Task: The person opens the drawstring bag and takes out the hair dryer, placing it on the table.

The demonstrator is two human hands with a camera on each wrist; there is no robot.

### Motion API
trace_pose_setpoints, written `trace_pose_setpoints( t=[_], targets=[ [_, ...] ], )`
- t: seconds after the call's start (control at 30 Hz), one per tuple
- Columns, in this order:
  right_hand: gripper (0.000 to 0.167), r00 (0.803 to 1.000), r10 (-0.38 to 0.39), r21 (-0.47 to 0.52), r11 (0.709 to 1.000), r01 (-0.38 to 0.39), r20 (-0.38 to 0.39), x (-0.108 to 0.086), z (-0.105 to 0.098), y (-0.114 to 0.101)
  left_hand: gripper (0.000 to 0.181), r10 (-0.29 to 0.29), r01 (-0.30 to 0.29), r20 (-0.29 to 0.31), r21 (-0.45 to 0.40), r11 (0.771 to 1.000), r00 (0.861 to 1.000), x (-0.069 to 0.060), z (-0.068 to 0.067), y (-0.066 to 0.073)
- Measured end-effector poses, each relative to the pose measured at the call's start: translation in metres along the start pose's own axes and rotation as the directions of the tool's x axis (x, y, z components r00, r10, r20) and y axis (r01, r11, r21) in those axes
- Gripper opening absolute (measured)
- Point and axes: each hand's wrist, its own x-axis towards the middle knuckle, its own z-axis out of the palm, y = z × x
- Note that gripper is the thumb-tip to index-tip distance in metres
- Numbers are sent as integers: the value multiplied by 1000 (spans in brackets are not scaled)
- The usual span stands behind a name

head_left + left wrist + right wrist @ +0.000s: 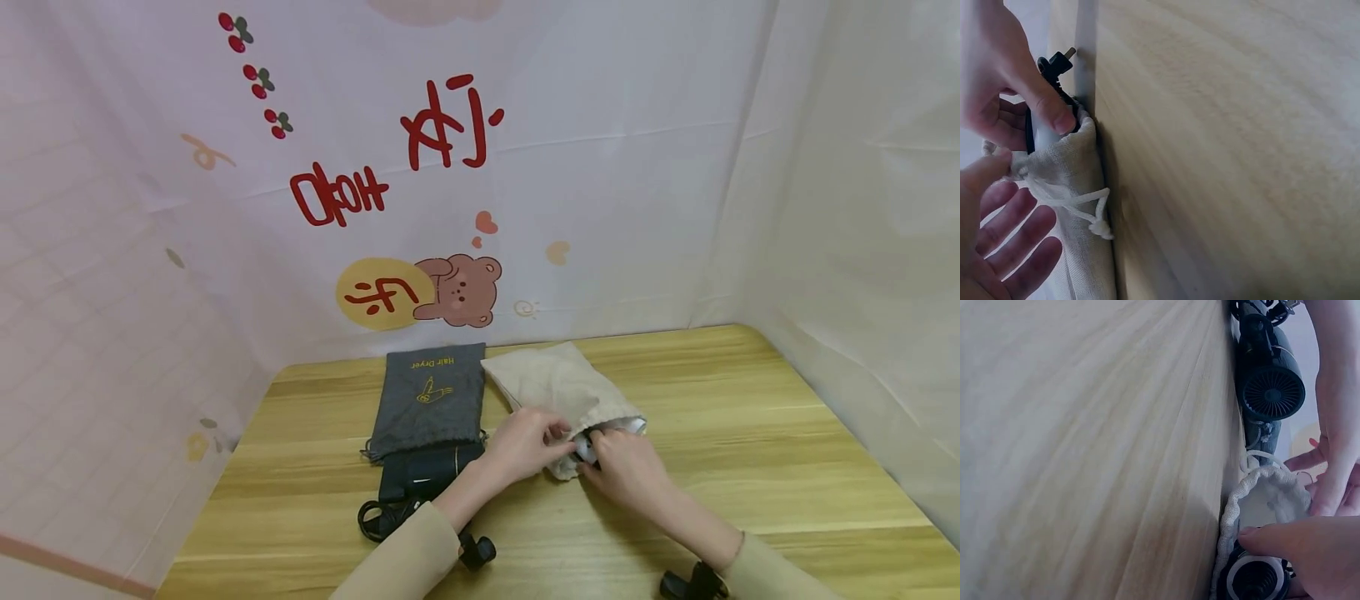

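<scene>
A beige cloth drawstring bag lies on the table with its mouth toward me. My left hand pinches the bag's rim, its other fingers loosely spread in the left wrist view. At the mouth, my right hand grips a white appliance with a black cord, partly inside the bag. A black plug sticks out beside it. The appliance's round dark end, ringed in silver, shows in the right wrist view. Cloth and fingers hide the rest of it.
Left of the bag lies a dark grey pouch printed "Hair Dryer". A black hair dryer with a coiled cord rests before it, partly behind my left forearm. White printed cloth hangs behind the wooden table.
</scene>
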Motion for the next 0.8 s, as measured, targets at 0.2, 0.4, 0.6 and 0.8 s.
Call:
trace_pose_setpoints(
  t=[0.2, 0.4, 0.6, 0.8],
  targets=[
    [40, 999, 36, 31, 999, -37, 27, 3, 1, 1, 13, -22, 22, -22, -16, 1000, 1000, -3, 5, -2],
    [33, 999, 34, 88, 996, -31, -27, 3, 1, 0, 11, -66, 62, -90, -52, 997, 994, 0, 11, -5],
    [33, 989, 1, 79, 997, 11, -146, -9, -4, -1, 10, -85, 77, -171, -50, 996, 982, 3, 10, -13],
    [35, 995, -7, 88, 996, 15, -95, -18, -9, 3, 10, -131, 127, -181, -32, 991, 975, 8, 7, -14]
  ],
)
